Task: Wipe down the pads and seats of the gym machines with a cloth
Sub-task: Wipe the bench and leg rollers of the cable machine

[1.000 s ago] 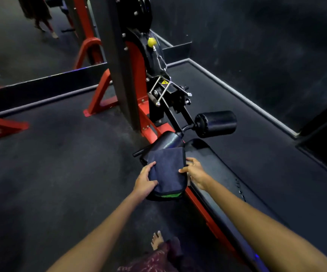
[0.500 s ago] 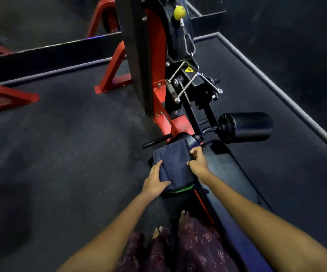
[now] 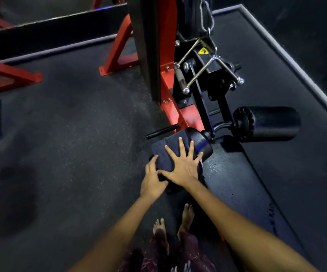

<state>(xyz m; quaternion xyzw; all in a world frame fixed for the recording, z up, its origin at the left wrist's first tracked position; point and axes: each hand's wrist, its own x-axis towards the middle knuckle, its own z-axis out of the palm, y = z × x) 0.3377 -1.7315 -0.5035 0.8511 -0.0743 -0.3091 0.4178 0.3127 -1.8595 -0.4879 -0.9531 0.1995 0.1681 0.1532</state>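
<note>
A dark blue cloth (image 3: 163, 154) lies draped over the near black roller pad (image 3: 201, 143) of a red and black gym machine. My right hand (image 3: 182, 163) presses flat on the cloth with its fingers spread wide. My left hand (image 3: 152, 180) rests at the cloth's near left edge, its fingers bent around the end of the pad. A second black roller pad (image 3: 272, 123) sticks out to the right. The long black seat pad (image 3: 243, 185) runs from the rollers toward the lower right.
The machine's red frame (image 3: 170, 91) and black upright rise just beyond the pad, with a chrome handle (image 3: 203, 69) hanging on a chain. More red frames (image 3: 9, 75) stand at the left. My bare feet (image 3: 186, 214) are on the dark rubber floor. A grey border strip (image 3: 288, 55) runs along the right.
My right hand has left the cloth's right edge and now lies flat and spread on top of it. My left hand has shifted in beside it. The view has come closer to the machine.
</note>
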